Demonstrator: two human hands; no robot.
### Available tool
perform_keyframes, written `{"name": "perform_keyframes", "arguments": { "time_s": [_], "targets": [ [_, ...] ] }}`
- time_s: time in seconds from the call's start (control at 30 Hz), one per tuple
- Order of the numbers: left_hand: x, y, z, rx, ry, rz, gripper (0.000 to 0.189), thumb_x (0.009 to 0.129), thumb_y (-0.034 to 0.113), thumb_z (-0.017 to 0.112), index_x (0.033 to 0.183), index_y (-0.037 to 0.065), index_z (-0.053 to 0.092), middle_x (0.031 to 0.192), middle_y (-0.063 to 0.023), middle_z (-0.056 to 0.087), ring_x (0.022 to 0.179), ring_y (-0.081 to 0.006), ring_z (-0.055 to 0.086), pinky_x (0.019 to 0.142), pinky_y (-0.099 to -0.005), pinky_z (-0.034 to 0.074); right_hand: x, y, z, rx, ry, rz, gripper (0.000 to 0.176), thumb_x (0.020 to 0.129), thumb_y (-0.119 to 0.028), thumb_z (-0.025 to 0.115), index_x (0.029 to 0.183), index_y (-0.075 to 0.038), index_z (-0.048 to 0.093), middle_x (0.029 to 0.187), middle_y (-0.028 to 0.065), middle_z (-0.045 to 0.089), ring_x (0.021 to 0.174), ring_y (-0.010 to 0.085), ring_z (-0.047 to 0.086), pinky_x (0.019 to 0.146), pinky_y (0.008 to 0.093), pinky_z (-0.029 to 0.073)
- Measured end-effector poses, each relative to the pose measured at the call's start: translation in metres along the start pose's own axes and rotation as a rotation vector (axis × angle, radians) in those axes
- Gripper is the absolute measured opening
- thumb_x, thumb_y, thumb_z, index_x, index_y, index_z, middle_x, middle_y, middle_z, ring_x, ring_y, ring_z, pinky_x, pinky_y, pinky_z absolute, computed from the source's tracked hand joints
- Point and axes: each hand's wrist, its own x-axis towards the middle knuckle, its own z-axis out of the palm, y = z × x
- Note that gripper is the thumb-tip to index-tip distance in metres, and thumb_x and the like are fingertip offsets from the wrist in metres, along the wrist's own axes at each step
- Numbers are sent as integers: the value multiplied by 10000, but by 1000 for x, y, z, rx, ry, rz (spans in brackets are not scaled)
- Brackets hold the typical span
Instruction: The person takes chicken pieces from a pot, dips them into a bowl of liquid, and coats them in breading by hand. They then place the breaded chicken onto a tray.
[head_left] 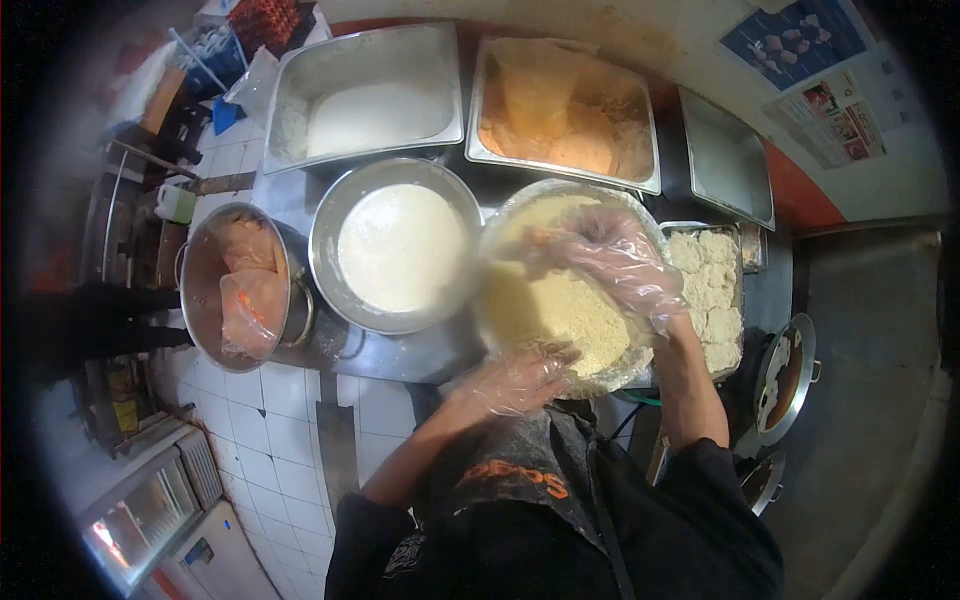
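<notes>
Left fingers (552,362) open on yellow crumbs (592,332); right fingers (578,252) curled, grip unclear. I'd move gently, low inside bowl (600,385).

We're in a commercial-type kitchen, steel prep table (412,362), lg pot (236,350), food pans (364,148), tray (742,300) w/ coated pcs

The metal table (400,362) bears rectangular pans (385,72), a white-powder bowl (330,283), a yellow-crumb bowl (610,382) and a filled tray (742,300)

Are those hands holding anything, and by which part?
Can't tell: the right hand blurs over the crumbs; the left hand is at the bowl, grip unclear.
</notes>
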Motion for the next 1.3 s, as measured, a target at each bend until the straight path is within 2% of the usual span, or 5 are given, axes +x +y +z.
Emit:
{"name": "perform_keyframes", "arguments": {
  "time_s": [0.67,0.87,1.07,1.13,1.3],
  "targets": [
    [26,31,0,629,376,-153,348,970,326,591,1098,15,683,1108,-271,643,1100,-420,588,994,-487,458,-96,171,-22,-721,99,464,404,961,-381,570,1152,-41,675,1083,228,684,1026,396,641,924,459,501],
    [60,5,17,30,-212,-956,910,936,543,601,1460,-141,309,1365,-349,506,1257,-441,540,1048,-485,441,-79,163,27,-393,126,876,613,1012,-481,444,1418,-28,517,1408,251,546,1298,335,546,1110,420,415],
    [61,43,-9,-747,473,-530,867,901,571,649,1331,-150,437,1158,-290,642,1030,-375,669,877,-457,529,-121,222,9,-607,394,75,548,986,-467,508,1136,50,613,1077,279,661,1032,428,617,924,487,474],
    [53,12,3,49,18,-772,970,887,611,655,1378,-173,365,1173,-290,638,1045,-369,665,888,-454,525,-94,167,11,-268,279,568,573,990,-488,496,1062,68,615,1004,267,661,974,409,634,889,492,480],
    [80,38,-11,-180,-56,-1086,1012,876,576,691,1421,-179,296,1358,-324,493,1222,-352,565,969,-425,498,-105,147,19,-129,45,652,634,1031,-496,389,1316,46,553,1330,300,566,1255,358,556,1028,429,441]
  ]
}}
